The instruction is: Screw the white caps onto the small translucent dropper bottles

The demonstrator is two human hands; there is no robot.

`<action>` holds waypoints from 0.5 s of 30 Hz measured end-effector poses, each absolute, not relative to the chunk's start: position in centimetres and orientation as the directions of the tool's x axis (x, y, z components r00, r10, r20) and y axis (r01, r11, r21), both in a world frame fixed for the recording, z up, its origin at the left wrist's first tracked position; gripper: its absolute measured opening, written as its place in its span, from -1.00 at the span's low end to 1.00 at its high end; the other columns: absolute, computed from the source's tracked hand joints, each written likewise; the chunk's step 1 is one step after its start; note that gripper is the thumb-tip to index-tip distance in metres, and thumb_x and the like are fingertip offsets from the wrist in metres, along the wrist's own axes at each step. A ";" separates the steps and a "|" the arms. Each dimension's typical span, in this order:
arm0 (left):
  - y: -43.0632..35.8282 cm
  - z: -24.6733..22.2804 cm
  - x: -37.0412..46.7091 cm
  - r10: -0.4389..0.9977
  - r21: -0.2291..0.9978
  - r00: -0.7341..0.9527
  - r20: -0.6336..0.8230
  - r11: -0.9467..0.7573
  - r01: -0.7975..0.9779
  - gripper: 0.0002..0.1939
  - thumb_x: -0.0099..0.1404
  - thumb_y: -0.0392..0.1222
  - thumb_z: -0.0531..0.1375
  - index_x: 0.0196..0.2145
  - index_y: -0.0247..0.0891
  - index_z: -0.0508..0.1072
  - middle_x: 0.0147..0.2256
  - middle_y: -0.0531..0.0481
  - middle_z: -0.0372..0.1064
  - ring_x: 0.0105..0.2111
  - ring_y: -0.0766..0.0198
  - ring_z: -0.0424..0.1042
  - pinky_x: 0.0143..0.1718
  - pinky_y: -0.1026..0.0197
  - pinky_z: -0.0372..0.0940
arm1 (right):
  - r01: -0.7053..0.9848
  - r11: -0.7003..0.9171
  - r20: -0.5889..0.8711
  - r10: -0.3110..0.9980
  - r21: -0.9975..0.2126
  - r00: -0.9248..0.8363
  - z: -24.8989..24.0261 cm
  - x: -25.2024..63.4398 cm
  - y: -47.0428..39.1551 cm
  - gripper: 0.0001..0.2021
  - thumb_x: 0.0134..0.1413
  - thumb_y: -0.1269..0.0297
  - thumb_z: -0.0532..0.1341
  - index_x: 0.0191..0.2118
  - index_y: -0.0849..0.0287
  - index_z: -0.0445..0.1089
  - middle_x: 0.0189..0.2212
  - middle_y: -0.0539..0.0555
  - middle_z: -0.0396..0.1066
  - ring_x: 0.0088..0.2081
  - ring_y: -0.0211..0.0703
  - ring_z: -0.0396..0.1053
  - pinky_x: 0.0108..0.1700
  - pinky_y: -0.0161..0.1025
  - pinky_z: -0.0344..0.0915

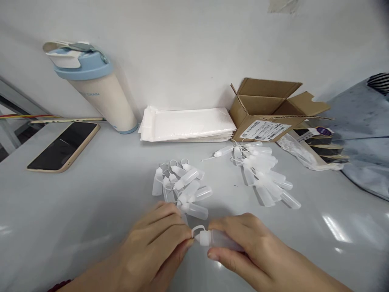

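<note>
Near the front of the table, my right hand [246, 243] is closed around a small translucent squeeze bottle [223, 239], which lies sideways with its white nozzle pointing left. At that nozzle, the fingers of my left hand [161, 239] pinch the end of the thin cap strap [199, 228] that loops from the bottle's neck; the cap itself is hidden in the fingers. Just beyond my left hand lies a loose pile of similar squeeze bottles [197, 211]. Another pile of such bottles [264, 192] spreads farther right, some with their straps showing.
White padded envelopes [188, 123] are stacked by the wall. Right of them stands an open cardboard box [267, 125], with a tray of dark items [325, 150] alongside. A tumbler [106, 97] and a phone [63, 146] are at the left. Light-blue cloth [364, 134] shows at the right edge.
</note>
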State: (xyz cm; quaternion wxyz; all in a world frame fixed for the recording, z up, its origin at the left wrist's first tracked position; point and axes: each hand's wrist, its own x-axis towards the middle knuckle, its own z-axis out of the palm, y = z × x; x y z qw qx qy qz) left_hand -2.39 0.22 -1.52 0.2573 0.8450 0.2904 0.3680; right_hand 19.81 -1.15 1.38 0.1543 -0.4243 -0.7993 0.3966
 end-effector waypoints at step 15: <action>0.8 -0.8 -2.7 0.660 0.577 0.574 0.485 -0.735 0.356 -0.81 0.29 -0.51 0.11 -0.31 -0.28 0.42 -0.48 0.05 0.38 -0.43 0.28 0.28 -0.38 0.19 0.25 | 0.569 0.360 -0.008 0.841 -0.739 -0.541 0.8 20.0 -0.9 -0.77 0.27 0.16 0.17 -0.05 0.15 0.35 -0.26 0.04 0.47 -0.25 -0.15 0.46 -0.23 -0.28 0.36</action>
